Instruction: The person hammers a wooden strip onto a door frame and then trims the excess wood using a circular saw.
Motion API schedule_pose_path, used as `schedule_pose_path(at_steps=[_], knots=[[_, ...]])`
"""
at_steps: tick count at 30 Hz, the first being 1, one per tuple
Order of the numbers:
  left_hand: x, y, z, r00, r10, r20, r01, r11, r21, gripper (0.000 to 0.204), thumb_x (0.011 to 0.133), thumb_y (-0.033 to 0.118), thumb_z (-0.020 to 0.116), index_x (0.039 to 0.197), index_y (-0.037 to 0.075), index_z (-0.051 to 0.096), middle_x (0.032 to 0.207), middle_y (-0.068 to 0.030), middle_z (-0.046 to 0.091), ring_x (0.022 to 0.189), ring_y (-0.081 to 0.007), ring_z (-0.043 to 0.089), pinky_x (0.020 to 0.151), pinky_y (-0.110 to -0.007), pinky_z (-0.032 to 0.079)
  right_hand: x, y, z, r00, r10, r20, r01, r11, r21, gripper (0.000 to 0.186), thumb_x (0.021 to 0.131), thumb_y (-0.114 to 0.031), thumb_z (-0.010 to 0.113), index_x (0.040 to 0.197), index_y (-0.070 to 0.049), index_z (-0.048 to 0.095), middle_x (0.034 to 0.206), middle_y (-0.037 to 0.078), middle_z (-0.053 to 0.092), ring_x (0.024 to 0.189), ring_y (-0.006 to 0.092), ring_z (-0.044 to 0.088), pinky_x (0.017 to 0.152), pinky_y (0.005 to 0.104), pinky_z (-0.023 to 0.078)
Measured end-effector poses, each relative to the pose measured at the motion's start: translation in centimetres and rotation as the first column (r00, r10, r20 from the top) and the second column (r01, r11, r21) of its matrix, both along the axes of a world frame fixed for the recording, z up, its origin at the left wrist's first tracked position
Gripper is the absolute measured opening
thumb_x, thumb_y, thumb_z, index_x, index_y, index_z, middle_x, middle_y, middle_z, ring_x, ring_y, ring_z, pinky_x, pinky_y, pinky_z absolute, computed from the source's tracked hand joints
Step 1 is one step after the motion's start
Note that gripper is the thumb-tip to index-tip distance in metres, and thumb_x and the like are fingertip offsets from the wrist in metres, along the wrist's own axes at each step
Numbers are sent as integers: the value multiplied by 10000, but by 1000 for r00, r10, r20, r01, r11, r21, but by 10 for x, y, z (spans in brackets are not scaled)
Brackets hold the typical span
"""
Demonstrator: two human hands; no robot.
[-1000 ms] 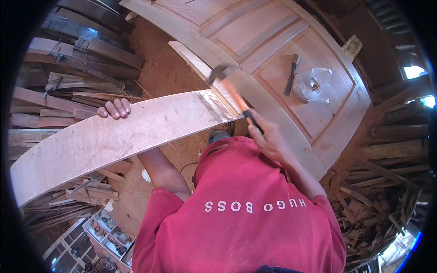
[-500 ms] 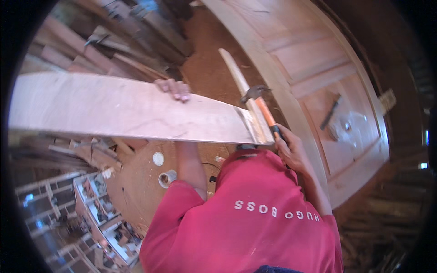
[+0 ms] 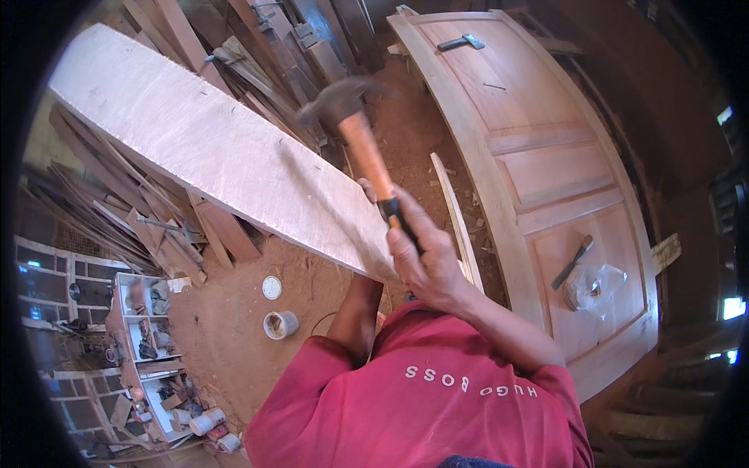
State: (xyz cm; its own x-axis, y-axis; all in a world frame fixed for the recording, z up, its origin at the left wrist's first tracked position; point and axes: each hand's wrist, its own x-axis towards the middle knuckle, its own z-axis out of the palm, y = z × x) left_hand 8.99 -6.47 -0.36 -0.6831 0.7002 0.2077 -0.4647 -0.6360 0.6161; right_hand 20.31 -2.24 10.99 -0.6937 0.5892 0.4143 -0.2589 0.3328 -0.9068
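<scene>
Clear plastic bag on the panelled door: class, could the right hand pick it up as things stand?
Probably not: the right hand is closed around the hammer, so it likely needs freeing first, though nothing seems to cover the clear plastic bag.

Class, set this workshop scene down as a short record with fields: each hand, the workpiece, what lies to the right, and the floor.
Right hand: gripping an orange-handled hammer, its head blurred
Left hand: mostly hidden; only fingertips show at the board's edge
Workpiece: long pale wooden board, slanting to the upper left
To the right: panelled wooden door bearing a clear plastic bag and a dark narrow tool
Floor: white bucket beside a round white lid
</scene>
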Motion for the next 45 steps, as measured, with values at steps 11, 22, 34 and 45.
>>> schedule_pose_path(at_steps=[11,22,34,45], knots=[[-14,-6,-33,995,-94,-41,88,988,-130,358,1077,362,434,1346,130,395,1200,-43,530,1132,-174,544,1009,-340,466,-2,11,-10,995,0,96,-20,980,199,546,1017,-84,535,1525,5,355,1030,49,635,764,131,621,673,275,504],[-19,21,-22,946,-127,299,148,988,-48,323,1074,342,433,958,43,473,781,-116,547,739,-225,601,710,-383,564,-15,21,35,998,-37,-42,30,988,-149,552,1021,-85,520,1534,-5,332,815,52,585,621,70,538,550,256,455],[-29,15,-20,940,-285,187,235,939,250,411,1036,398,481,1044,-10,528,832,-178,598,791,-317,627,731,-430,562,-46,24,40,996,61,67,-66,994,82,521,1001,-118,558,1492,-9,423,840,34,594,674,99,522,643,270,462],[-70,57,-45,648,-698,305,541,704,460,362,1016,451,506,1174,159,648,1073,-99,677,949,-331,644,888,-491,517,121,40,-63,847,-420,327,520,784,-339,381,967,-249,676,1249,-16,571,769,-12,535,680,68,483,588,268,421]])
